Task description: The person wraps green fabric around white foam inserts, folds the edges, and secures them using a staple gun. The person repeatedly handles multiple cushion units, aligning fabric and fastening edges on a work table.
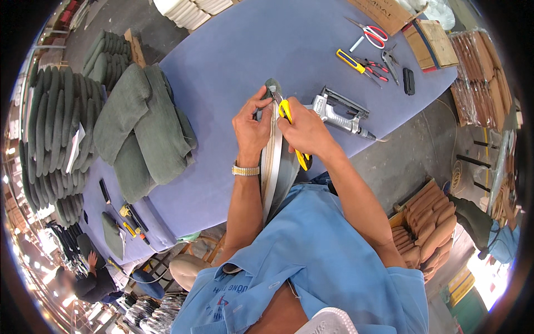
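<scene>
My left hand [251, 127], with a gold watch [245, 170] on its wrist, grips the far end of a long, narrow padded piece [271, 161]. The piece has grey-green fabric and a pale strip along its edge, and it runs back toward my body. In my right hand [307, 129] is a yellow-and-black-handled hand tool [303, 160], its metal tip against the fabric end beside my left fingers. My fingers partly cover the tool, so its exact kind is unclear. Just right of that hand, a silver staple gun [336, 114] lies on the blue-covered table [211, 67].
Green cushions [150, 128] are piled on the table's left, beside taller stacks [55, 122]. Red-handled scissors [375, 36], a yellow screwdriver [350, 60] and pliers [372, 67] lie at the far right, near a cardboard box [381, 14]. Brown cushions [428, 228] stand right of me. Another person [94, 281] is at lower left.
</scene>
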`<action>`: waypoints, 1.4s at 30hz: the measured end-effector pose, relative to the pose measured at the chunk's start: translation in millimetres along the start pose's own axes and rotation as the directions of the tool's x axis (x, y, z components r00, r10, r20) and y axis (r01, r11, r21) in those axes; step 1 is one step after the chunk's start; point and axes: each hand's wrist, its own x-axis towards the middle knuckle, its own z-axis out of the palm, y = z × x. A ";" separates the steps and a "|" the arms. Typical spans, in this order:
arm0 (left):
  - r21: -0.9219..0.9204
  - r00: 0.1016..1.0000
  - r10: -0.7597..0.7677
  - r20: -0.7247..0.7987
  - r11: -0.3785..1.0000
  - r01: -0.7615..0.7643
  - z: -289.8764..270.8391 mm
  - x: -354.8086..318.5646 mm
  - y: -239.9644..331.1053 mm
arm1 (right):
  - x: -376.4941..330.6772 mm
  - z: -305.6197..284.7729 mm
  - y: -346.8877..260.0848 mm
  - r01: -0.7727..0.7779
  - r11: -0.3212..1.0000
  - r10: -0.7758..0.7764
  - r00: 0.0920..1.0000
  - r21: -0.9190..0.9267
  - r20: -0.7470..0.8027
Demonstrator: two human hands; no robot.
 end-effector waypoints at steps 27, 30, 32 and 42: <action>-0.212 0.987 -0.158 -0.029 0.966 0.149 10.2 -5.4 -4.8 | 12.4 -1.0 -9.1 -0.122 0.991 0.118 0.990 0.058 0.080; -0.224 0.981 -0.190 -0.029 0.958 0.179 11.4 -8.3 -2.4 | 13.1 -5.1 -7.4 -0.134 0.988 0.124 0.985 0.080 0.117; -0.231 0.978 -0.206 -0.025 0.953 0.195 11.8 -7.0 0.1 | 13.4 -7.5 -8.9 -0.139 0.985 0.125 0.983 0.099 0.133; -0.223 0.982 -0.185 -0.032 0.959 0.174 9.4 -5.4 3.0 | 10.7 -7.7 -15.5 -0.140 0.987 0.127 0.981 0.076 0.150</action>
